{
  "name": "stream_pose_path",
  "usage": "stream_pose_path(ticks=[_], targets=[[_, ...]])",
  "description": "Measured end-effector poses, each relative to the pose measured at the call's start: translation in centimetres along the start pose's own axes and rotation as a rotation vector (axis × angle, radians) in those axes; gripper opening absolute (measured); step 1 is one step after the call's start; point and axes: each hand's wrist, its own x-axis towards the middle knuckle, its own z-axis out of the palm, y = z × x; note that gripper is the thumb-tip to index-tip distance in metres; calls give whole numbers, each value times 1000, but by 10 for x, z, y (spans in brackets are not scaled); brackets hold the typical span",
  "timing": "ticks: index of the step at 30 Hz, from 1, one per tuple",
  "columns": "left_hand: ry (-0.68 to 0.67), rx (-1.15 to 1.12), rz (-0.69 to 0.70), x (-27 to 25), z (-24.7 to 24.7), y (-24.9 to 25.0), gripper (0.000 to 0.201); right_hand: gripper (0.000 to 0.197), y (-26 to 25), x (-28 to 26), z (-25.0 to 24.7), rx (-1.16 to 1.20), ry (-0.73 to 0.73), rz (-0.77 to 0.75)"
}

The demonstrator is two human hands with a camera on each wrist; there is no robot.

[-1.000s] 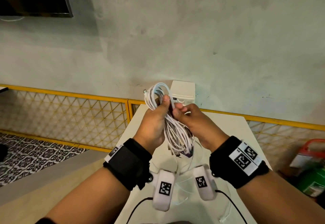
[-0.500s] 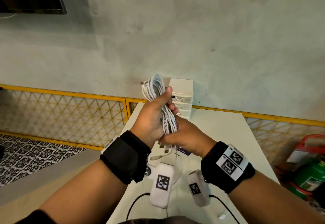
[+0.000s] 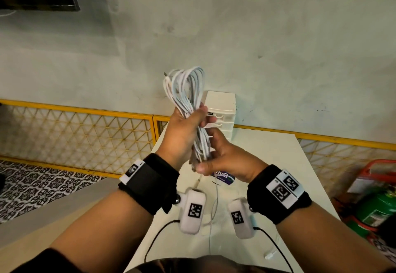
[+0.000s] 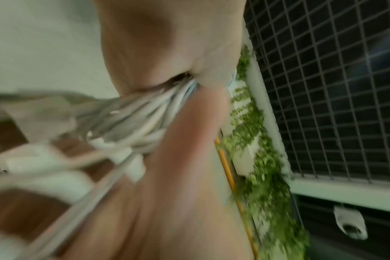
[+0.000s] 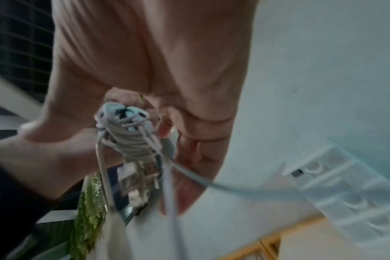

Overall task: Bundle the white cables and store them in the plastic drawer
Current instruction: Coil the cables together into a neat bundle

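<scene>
Head view: I log my left hand [image 3: 184,135] wrapped round the looped white cable bundle [image 3: 188,92], right hand [image 3: 222,159] pinching its lower end above the white table [image 3: 278,165]; small white plastic drawer unit [image 3: 222,109] stands behind, closed.
Left wrist view: blurred; fingers [image 4: 145,52] clamp the strands.
Right wrist view: loose tail [image 5: 169,184] dangling; it may snag and unravel the coil.

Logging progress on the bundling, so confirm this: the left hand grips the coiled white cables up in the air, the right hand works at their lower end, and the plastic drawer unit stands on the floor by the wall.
One detail is wrong. The head view shows the plastic drawer unit standing on the white table, against the wall, not on the floor. The rest holds: the left hand grips the coiled white cables aloft, and the right hand works at their lower end.
</scene>
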Motion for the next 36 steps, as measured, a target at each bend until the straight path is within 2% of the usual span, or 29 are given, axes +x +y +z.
stream_pose_path(ticks=[1, 3, 4, 6, 9, 13, 14, 16, 18, 20, 24, 27, 30, 33, 36], targets=[[22, -38, -10, 4, -4, 6, 9, 71, 9, -3, -2, -22, 1, 36], [66, -111, -28, 13, -16, 19, 19, 46, 27, -9, -6, -62, 67, 75], [80, -131, -23, 16, -22, 25, 21, 32, 37, -12, -10, -50, 117, 72], [99, -146, -6, 21, -34, 35, 20, 22, 51, -19, -20, -1, 201, 45], [122, -201, -12, 21, -41, 38, 17, 19, 53, -25, -33, -27, 237, 26], [86, -305, -63, 12, -30, 34, 23, 31, 40, -14, -22, -496, 207, 76], [71, -325, -65, 10, -25, 34, 22, 28, 34, -12, -17, -571, 209, 71], [69, -332, -47, 6, -16, 35, 22, 21, 26, -13, -8, -528, 156, 21], [87, -319, -26, 3, -9, 36, 23, 26, 23, -16, 4, -257, 29, -15], [103, -303, -7, 3, -4, 37, 22, 28, 27, -16, 15, -149, -71, -23], [157, -240, 77, 7, -14, 49, 19, 10, 36, -13, 12, -409, 1, 52], [242, -238, 137, 16, -35, 66, 21, 11, 49, -28, -19, -502, 45, 181], [316, -252, 201, 25, -57, 82, 21, 34, 83, -47, -64, -680, 117, 369], [371, -241, 263, 28, -71, 94, 19, 41, 121, -65, -107, -945, 51, 586], [428, -168, 322, 28, -78, 104, 18, 39, 148, -86, -131, -1154, -61, 806]])
